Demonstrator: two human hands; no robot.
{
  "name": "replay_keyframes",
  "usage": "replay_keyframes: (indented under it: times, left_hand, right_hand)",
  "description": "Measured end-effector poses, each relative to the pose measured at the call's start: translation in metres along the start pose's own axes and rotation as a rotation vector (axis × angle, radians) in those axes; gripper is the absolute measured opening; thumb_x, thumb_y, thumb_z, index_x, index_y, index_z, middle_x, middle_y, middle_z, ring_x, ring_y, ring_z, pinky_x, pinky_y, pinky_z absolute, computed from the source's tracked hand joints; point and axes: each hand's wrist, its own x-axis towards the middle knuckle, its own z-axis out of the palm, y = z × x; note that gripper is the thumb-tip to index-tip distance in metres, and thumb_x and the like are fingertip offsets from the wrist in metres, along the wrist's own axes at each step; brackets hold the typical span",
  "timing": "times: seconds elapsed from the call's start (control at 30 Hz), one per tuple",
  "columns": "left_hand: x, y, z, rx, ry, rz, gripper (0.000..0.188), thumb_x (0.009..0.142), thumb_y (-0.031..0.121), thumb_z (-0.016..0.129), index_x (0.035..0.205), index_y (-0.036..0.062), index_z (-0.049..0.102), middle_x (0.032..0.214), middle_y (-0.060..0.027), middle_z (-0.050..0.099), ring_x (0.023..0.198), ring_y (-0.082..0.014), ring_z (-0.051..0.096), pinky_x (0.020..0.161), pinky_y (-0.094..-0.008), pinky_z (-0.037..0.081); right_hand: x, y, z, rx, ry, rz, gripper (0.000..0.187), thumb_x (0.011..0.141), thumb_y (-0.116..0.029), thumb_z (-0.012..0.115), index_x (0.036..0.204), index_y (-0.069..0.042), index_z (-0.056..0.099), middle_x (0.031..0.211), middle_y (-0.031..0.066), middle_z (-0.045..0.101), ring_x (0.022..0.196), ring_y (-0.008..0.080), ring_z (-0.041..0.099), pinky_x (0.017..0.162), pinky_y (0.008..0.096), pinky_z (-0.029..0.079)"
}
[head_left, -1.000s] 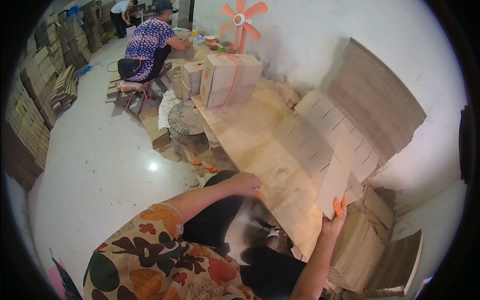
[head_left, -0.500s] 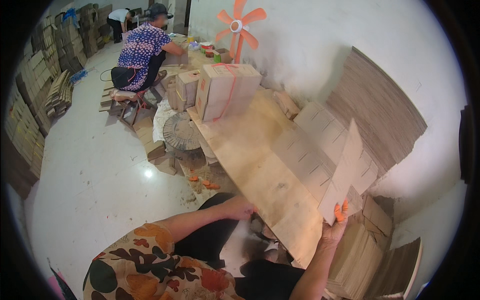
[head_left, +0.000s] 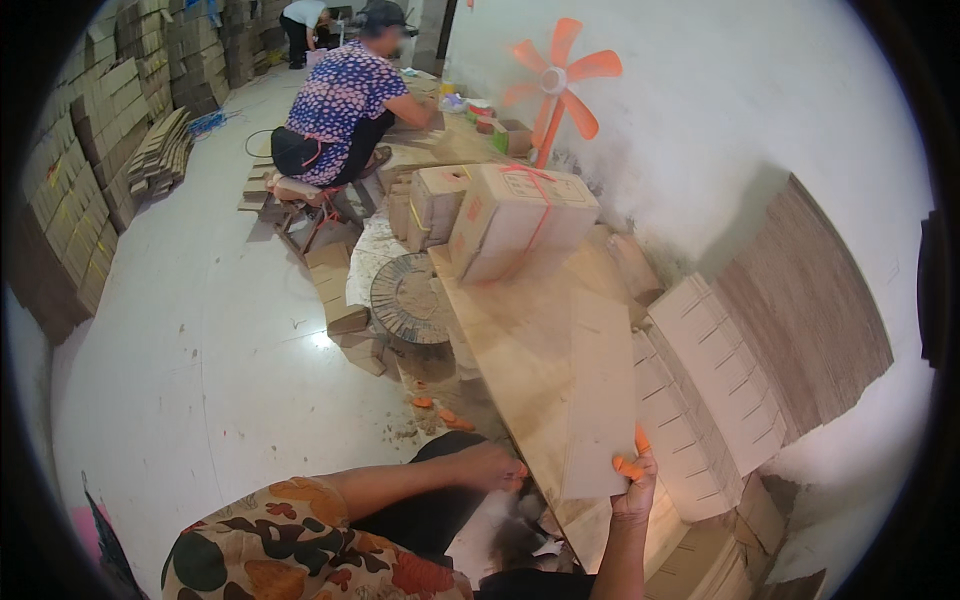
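My right hand point(head_left: 634, 484), with orange covers on its fingers, grips a flat cardboard strip point(head_left: 600, 400) by its lower right edge. The strip stands out over the wooden board point(head_left: 530, 350) and hides part of it. My left hand point(head_left: 488, 467) is curled beside the board's left edge, with orange at the fingertips. What it holds, if anything, I cannot make out. Right of the strip lie stacked slotted cardboard pieces point(head_left: 718, 375), their slits showing in rows.
A carton tied with red strap point(head_left: 525, 222) stands on the board's far end. Behind it turns an orange fan point(head_left: 553, 80). A person point(head_left: 340, 105) sits working at the far left. Brown sheets point(head_left: 810, 300) lean on the wall. A round slatted block point(head_left: 412, 298) stands left of the board.
My right hand has brought the cardboard strip leftward over the board, turning its broad face toward me. My left hand stays near the board's edge. The whole view has shifted.
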Motion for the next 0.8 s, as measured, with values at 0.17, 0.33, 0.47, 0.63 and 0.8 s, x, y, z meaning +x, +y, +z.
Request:
replay_keyframes:
  times: [0.17, 0.33, 0.47, 0.63, 0.8]
  left_hand:
    - [0.004, -0.016, 0.007, -0.41, 0.123, -0.048, 0.026, 0.078, 0.018, 0.062, 0.1, 0.0031, 0.065, 0.076, -0.0128, 0.065, 0.066, -0.0241, 0.063, 0.062, -0.0337, 0.05]
    - [0.0, -0.025, 0.019, -0.936, 0.178, -0.107, 0.03, 0.082, 0.015, 0.068, 0.104, -0.0036, 0.064, 0.084, -0.0076, 0.067, 0.072, -0.0101, 0.061, 0.066, -0.0243, 0.05]
    - [-0.011, 0.009, 0.006, -0.846, 0.11, -0.082, 0.037, 0.08, 0.007, 0.063, 0.116, -0.0019, 0.06, 0.105, -0.0061, 0.066, 0.096, -0.0107, 0.058, 0.086, -0.0259, 0.045]
    - [-0.011, 0.01, 0.024, -0.908, 0.014, -0.087, 0.045, 0.072, -0.003, 0.054, 0.116, -0.0011, 0.06, 0.102, -0.0066, 0.066, 0.091, -0.0124, 0.06, 0.083, -0.0272, 0.046]
    - [-0.009, 0.019, 0.02, -1.155, -0.044, -0.144, 0.038, 0.075, -0.002, 0.058, 0.114, -0.0022, 0.061, 0.102, -0.0131, 0.066, 0.091, -0.019, 0.063, 0.087, -0.0298, 0.047]
  right_hand:
    - [-0.012, 0.006, 0.02, -0.002, -0.038, 0.022, 0.075, 0.061, 0.013, 0.059, 0.133, 0.006, 0.04, 0.122, 0.0159, 0.054, 0.106, 0.0248, 0.056, 0.09, 0.0336, 0.047]
    - [-0.031, 0.011, 0.022, -0.16, -0.046, 0.05, 0.071, 0.065, 0.015, 0.057, 0.133, 0.007, 0.04, 0.12, 0.0153, 0.056, 0.102, 0.0224, 0.058, 0.086, 0.0302, 0.049]
    - [-0.05, 0.018, 0.0, -0.287, -0.073, 0.115, 0.067, 0.068, 0.014, 0.057, 0.133, 0.007, 0.041, 0.116, 0.0145, 0.058, 0.097, 0.0204, 0.06, 0.081, 0.0278, 0.051]
    - [-0.07, 0.007, -0.011, -0.33, -0.039, 0.027, 0.069, 0.067, 0.013, 0.058, 0.133, 0.007, 0.039, 0.107, 0.0145, 0.062, 0.087, 0.0193, 0.062, 0.076, 0.0278, 0.052]
    - [-0.09, -0.013, -0.023, -0.336, -0.008, -0.022, 0.066, 0.069, 0.013, 0.057, 0.133, 0.007, 0.041, 0.11, 0.013, 0.061, 0.09, 0.0189, 0.061, 0.081, 0.0275, 0.049]
